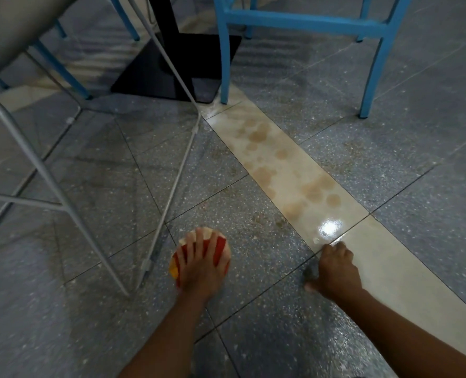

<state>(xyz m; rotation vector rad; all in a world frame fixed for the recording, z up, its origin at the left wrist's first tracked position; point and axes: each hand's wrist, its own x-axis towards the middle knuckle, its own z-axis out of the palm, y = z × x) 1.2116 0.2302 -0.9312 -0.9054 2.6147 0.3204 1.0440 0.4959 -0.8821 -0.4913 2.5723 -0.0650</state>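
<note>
Cloth (222, 249), red, yellow and white, lies on the grey floor (259, 271) at lower centre of the frame. It is pressed flat under my left grip (197, 266), whose fingers are spread straight across it, not clenched round it. The brown stains (262, 173) sit on the pale strip (376, 255), up and to the right of the cloth, so I judge the next wipe runs that way. My right grip (335, 271) is nearer the strip, resting at its edge with fingers curled; I cannot tell whether it holds anything. A chair leg (169, 192) stands just left of the cloth.
</note>
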